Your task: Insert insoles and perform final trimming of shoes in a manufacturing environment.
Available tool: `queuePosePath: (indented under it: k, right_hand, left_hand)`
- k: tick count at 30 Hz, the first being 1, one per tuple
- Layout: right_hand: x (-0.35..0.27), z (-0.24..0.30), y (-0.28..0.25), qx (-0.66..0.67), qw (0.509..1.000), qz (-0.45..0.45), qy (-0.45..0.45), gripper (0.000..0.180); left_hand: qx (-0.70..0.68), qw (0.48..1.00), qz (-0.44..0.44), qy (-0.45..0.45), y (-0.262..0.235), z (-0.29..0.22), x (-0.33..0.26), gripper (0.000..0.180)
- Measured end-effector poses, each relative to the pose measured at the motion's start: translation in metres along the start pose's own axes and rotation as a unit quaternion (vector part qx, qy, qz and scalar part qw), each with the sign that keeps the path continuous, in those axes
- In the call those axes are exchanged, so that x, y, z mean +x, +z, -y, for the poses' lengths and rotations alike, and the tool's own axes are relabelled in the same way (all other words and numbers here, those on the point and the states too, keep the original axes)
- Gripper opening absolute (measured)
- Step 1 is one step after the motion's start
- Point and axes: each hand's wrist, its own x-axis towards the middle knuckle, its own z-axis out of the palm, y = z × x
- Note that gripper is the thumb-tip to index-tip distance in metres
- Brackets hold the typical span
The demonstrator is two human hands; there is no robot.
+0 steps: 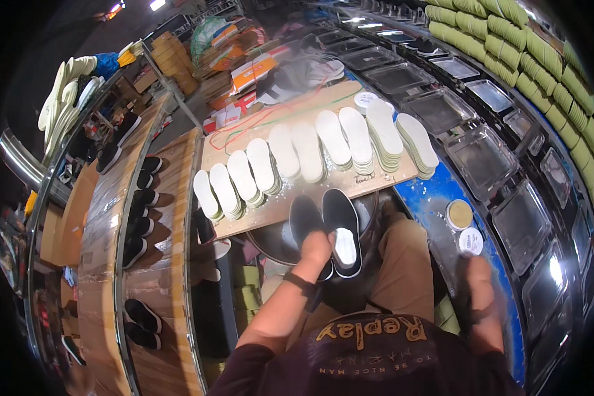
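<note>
My left hand (315,249) is closed around a pair of black slip-on shoes, held above my lap at the board's front edge. A white insole (345,247) shows in the heel part of the right-hand shoe (340,214). The left-hand shoe (303,214) is partly covered by my fingers. Out to the right, my right hand (478,272) is at a white round lid or tub (470,242) on the blue bench; blur hides its fingers. A round tub with a tan top (459,214) stands just beyond. Stacks of pale insoles (307,152) line the board (284,206) ahead.
Wooden rack shelves (162,264) with several black shoes stand at my left. Metal trays (482,158) run along a conveyor on the right, with bundled green insoles (541,76) beyond. Boxes (252,72) and grey shoes (287,82) sit behind the board.
</note>
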Motion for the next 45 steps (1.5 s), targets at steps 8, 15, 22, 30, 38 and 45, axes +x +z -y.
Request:
queuePosePath:
  k: [8,15,22,30,38,45]
  right_hand:
    - [-0.07,-0.126,0.078,0.026,0.998,0.025,0.059,0.038]
    - [-0.071,-0.031,0.038,0.055,0.992,-0.108,-0.038,0.042]
    - [-0.077,0.188,-0.043,0.275,0.907,-0.036,-0.315,0.044]
    - [-0.096,0.295,-0.057,0.297,0.811,-0.04,-0.503,0.052]
    - [-0.066,0.278,-0.043,0.272,0.864,0.007,-0.424,0.051]
    - [-0.047,0.269,-0.033,0.234,0.877,0.009,-0.418,0.05]
  left_hand:
    - [-0.406,0.906,-0.106,-0.061,-0.007,0.037,-0.058,0.026]
    - [-0.692,0.69,0.02,-0.21,-0.069,0.023,-0.099,0.027]
    - [-0.689,0.693,0.041,-0.208,-0.085,0.01,-0.118,0.026]
    - [-0.674,0.691,0.094,-0.245,-0.108,0.004,-0.13,0.028]
    - [-0.716,0.647,0.108,-0.238,-0.123,-0.004,-0.126,0.03]
    - [-0.754,0.601,0.137,-0.229,-0.123,-0.015,-0.116,0.031]
